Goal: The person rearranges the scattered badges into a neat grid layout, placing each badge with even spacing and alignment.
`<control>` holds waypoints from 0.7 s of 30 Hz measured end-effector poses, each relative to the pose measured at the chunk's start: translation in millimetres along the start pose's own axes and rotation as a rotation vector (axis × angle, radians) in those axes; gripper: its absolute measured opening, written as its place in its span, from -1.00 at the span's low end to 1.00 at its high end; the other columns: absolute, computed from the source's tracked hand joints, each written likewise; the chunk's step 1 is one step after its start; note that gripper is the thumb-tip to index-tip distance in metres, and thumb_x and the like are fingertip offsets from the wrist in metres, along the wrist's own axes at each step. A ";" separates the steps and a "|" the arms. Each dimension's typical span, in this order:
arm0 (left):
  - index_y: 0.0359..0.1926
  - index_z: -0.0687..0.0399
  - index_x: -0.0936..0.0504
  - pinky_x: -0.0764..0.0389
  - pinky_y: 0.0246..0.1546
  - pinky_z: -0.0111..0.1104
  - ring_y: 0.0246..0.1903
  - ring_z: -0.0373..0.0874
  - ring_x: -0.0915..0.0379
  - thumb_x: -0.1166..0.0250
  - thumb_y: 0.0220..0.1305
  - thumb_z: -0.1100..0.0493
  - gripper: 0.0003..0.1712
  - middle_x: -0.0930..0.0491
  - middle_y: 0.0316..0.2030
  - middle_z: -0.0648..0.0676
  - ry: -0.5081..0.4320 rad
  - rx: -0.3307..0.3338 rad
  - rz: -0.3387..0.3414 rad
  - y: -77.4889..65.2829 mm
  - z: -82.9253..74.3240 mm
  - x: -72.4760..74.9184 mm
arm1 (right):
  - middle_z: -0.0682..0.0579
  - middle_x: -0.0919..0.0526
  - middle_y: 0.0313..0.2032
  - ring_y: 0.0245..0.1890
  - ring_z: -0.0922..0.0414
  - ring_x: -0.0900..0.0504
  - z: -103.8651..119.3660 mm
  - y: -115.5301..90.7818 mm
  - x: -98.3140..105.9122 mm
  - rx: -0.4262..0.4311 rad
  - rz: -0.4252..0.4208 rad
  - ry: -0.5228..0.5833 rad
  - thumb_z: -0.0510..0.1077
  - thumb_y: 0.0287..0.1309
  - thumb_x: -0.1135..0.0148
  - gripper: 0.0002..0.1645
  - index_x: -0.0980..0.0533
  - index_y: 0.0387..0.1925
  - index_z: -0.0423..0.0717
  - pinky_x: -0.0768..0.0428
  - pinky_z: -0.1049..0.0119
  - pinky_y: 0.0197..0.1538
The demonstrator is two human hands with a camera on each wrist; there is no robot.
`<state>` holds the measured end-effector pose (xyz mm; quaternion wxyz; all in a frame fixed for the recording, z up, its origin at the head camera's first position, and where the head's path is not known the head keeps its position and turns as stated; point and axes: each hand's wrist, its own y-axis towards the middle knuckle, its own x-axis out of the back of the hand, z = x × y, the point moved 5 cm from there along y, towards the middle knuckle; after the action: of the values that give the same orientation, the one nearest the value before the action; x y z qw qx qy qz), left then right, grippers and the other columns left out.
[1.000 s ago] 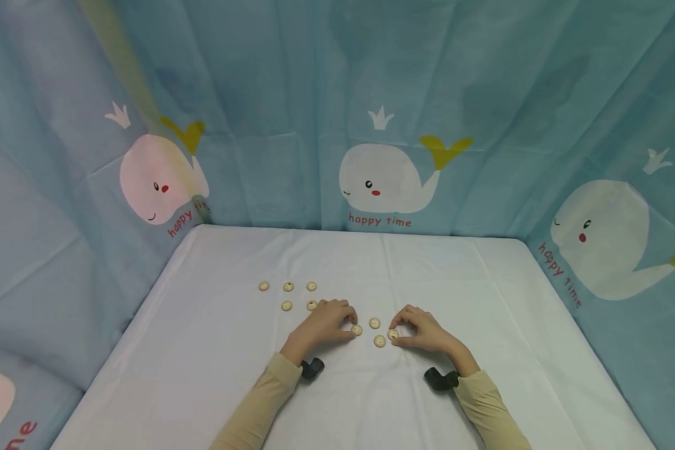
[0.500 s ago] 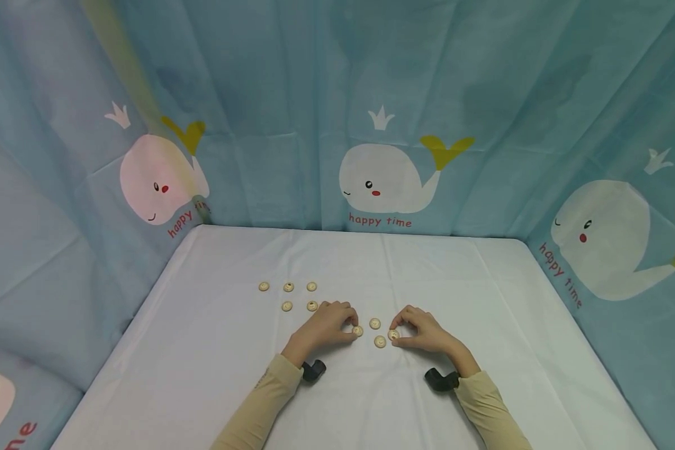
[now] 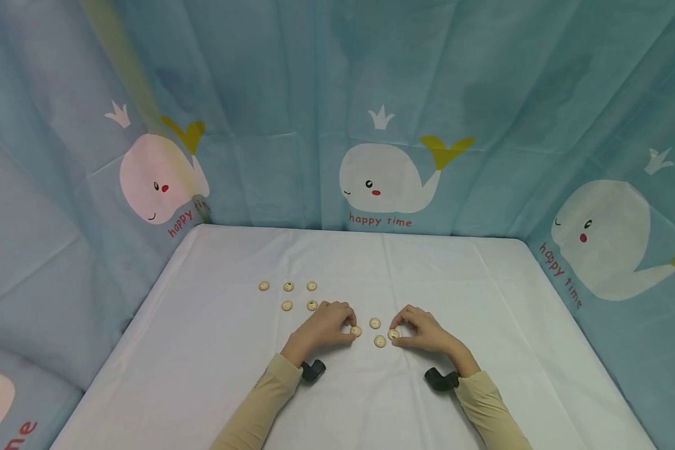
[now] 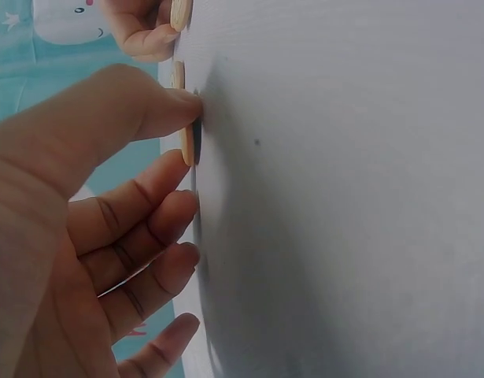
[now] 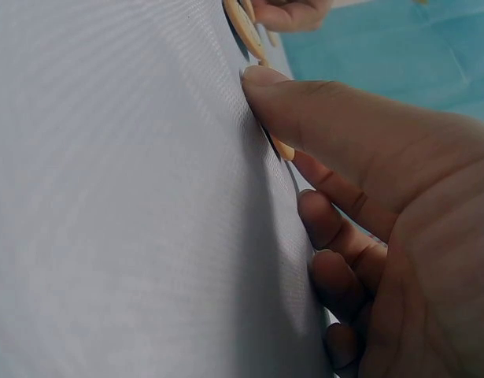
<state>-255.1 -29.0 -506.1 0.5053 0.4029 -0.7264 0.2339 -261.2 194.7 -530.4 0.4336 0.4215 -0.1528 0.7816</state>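
Observation:
On the white table, the left hand (image 3: 327,323) pinches a small round wooden button (image 3: 356,331) between thumb and index finger. In the left wrist view this wooden button (image 4: 187,143) shows edge-on, low over the cloth, under the thumb. The right hand (image 3: 424,331) holds another button (image 3: 393,334) by its edges with thumb and index finger, flat near the cloth. Between the hands lie two more buttons, an upper one (image 3: 374,323) and a lower one (image 3: 379,341). The right wrist view shows the held button's rim (image 5: 284,149) partly hidden behind the thumb.
Several similar buttons lie in two rows beyond the left hand, among them the leftmost button (image 3: 264,285) and a button with a dark mark (image 3: 312,305) close to the knuckles. Blue curtains (image 3: 281,175) with whale prints surround the white tabletop (image 3: 202,350).
The button at the left hand's fingertips has shifted very slightly left. The right hand and the other buttons stay in place.

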 end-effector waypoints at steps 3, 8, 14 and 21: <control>-0.36 -0.09 -0.59 -0.32 -0.10 -0.24 -0.40 -0.29 -0.30 -0.30 0.05 -0.02 -0.83 -0.46 -0.44 -0.14 -0.016 0.003 -0.005 -0.7 0.4 2.1 | 0.31 -0.45 -0.27 -0.31 0.30 -0.30 0.5 -0.3 0.5 0.001 -0.002 0.002 0.15 -0.11 -0.39 -0.68 -0.52 -0.27 0.27 -0.19 0.28 -0.19; -0.36 -0.08 -0.58 -0.31 -0.07 -0.23 -0.39 -0.29 -0.31 -0.32 0.04 -0.01 -0.83 -0.47 -0.43 -0.13 -0.028 0.023 -0.009 -2.6 3.6 5.8 | 0.30 -0.46 -0.25 -0.31 0.29 -0.31 0.6 -0.1 0.8 0.004 0.002 0.004 0.15 -0.10 -0.39 -0.67 -0.52 -0.26 0.24 -0.19 0.27 -0.19; -0.37 -0.07 -0.59 -0.31 -0.05 -0.19 -0.39 -0.28 -0.32 -0.33 0.03 0.01 -0.83 -0.46 -0.44 -0.13 -0.030 0.035 -0.021 -5.0 9.2 11.5 | 0.30 -0.47 -0.24 -0.28 0.29 -0.32 1.1 0.2 0.7 0.004 0.015 0.008 0.15 -0.09 -0.38 -0.67 -0.52 -0.25 0.24 -0.20 0.25 -0.16; -0.37 -0.10 -0.58 -0.33 -0.06 -0.19 -0.39 -0.28 -0.31 -0.33 0.04 -0.01 -0.84 -0.47 -0.44 -0.16 -0.005 0.062 -0.036 -8.3 21.7 15.4 | 0.29 -0.47 -0.24 -0.27 0.29 -0.34 1.8 0.1 0.7 0.007 0.013 0.004 0.13 -0.09 -0.39 -0.67 -0.52 -0.25 0.23 -0.19 0.25 -0.17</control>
<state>-262.6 -55.3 -500.7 0.4951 0.4319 -0.7125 0.2462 -260.6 193.9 -528.7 0.4273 0.4207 -0.1518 0.7857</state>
